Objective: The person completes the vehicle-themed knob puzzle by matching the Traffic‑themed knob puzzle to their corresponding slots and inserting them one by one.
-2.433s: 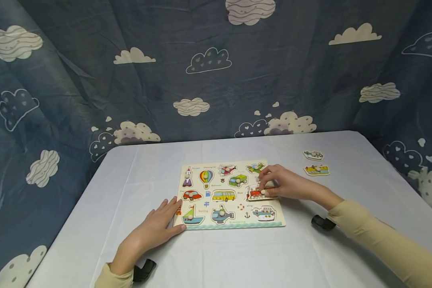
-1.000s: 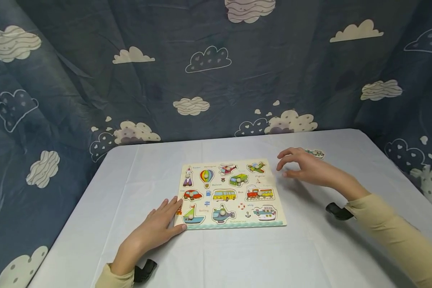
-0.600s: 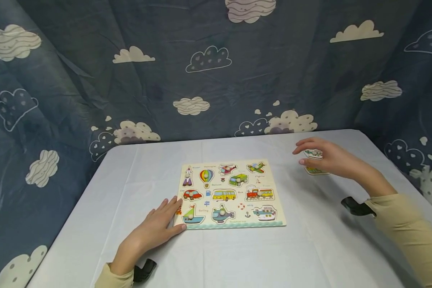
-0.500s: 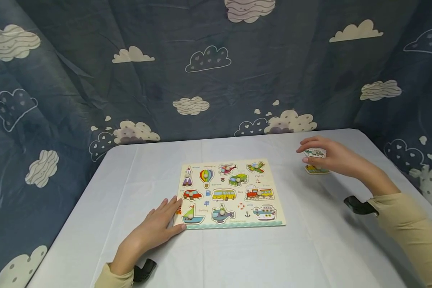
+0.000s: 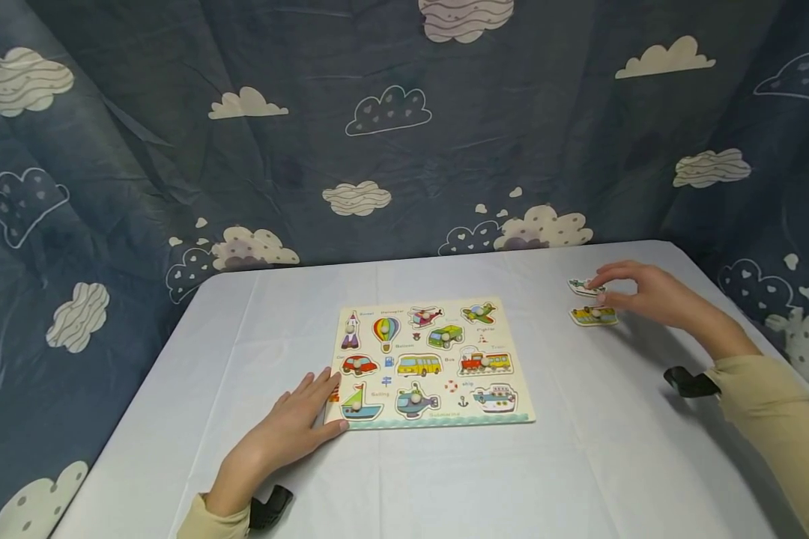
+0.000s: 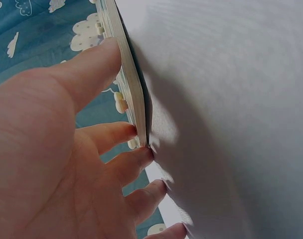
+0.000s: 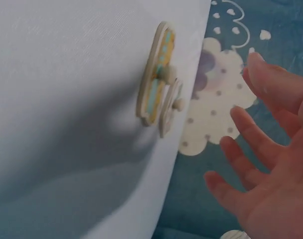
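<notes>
A cream knob puzzle board (image 5: 380, 385) with vehicle pictures lies on the white table. My left hand (image 5: 293, 419) rests along its left edge with fingers spread, the thumb at the near corner; the left wrist view shows the thumb (image 6: 91, 69) against the board's side. On the right, my right hand (image 5: 661, 299) hovers with fingers apart over two loose knobbed pieces. The nearer is a yellow bus piece (image 5: 585, 320); the farther is a small white-and-green piece (image 5: 577, 285), partly behind the fingertips. In the right wrist view, the hand stands clear of both pieces.
The train piece (image 5: 502, 363), submarine piece (image 5: 407, 406) and several other knobbed pieces lie in the board. The bus picture (image 5: 419, 365) and ship picture (image 5: 495, 399) on it show no knobs. A dark cloud-patterned cloth (image 5: 350, 165) hangs behind the table.
My right hand has let go of the train piece, now flat in the board, and has moved right to the loose pieces. The left hand has stayed in place.
</notes>
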A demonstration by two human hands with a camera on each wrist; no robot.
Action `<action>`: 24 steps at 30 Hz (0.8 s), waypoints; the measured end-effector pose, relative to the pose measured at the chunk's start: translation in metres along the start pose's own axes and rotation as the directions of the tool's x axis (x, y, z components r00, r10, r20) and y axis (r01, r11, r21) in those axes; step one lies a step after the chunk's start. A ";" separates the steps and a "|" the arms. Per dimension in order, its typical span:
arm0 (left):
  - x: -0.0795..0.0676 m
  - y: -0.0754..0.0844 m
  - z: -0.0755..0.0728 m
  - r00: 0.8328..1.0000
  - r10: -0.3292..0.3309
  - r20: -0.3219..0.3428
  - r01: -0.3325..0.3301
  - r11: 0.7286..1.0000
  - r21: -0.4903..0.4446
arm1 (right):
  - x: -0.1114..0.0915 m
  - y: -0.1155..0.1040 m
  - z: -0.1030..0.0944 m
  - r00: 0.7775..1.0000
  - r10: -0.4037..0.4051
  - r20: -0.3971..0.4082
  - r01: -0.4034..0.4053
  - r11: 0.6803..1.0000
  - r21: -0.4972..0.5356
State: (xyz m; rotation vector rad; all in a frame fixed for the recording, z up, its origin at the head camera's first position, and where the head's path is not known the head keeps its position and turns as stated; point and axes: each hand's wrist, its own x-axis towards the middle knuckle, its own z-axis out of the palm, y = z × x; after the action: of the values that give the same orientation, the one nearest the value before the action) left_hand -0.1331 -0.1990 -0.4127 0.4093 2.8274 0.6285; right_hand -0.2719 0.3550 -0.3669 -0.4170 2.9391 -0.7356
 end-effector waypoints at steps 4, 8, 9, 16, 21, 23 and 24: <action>0.000 0.000 0.000 1.000 0.001 -0.002 -0.001 1.000 0.004 | 0.004 0.009 0.001 1.000 0.006 -0.025 -0.005 1.000 0.009; 0.000 0.000 0.000 1.000 0.007 -0.002 -0.007 1.000 -0.001 | 0.009 0.015 0.003 0.999 0.017 -0.030 -0.016 1.000 0.022; 0.000 0.000 0.000 1.000 0.010 -0.003 -0.010 1.000 -0.003 | 0.010 0.016 0.004 0.999 0.018 -0.032 -0.017 1.000 0.025; -0.001 0.000 0.000 1.000 0.006 -0.002 -0.006 1.000 -0.003 | 0.025 0.028 0.006 0.996 0.065 -0.055 -0.064 0.998 0.014; 0.000 0.000 0.000 1.000 -0.001 0.001 0.001 1.000 0.000 | 0.037 0.035 0.011 0.994 0.068 -0.087 -0.067 0.998 0.019; 0.000 0.000 0.000 1.000 -0.001 -0.001 0.001 1.000 0.001 | 0.040 0.039 0.013 0.993 0.083 -0.082 -0.082 0.996 0.023; 0.000 0.000 0.000 1.000 -0.001 -0.001 0.001 1.000 0.002 | 0.042 0.041 0.014 0.993 0.095 -0.075 -0.094 0.995 0.024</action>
State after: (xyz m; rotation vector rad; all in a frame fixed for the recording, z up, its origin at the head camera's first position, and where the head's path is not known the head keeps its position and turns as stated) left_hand -0.1328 -0.1990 -0.4129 0.4074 2.8295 0.6260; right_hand -0.3202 0.3719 -0.3990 -0.2516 2.9951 -0.7851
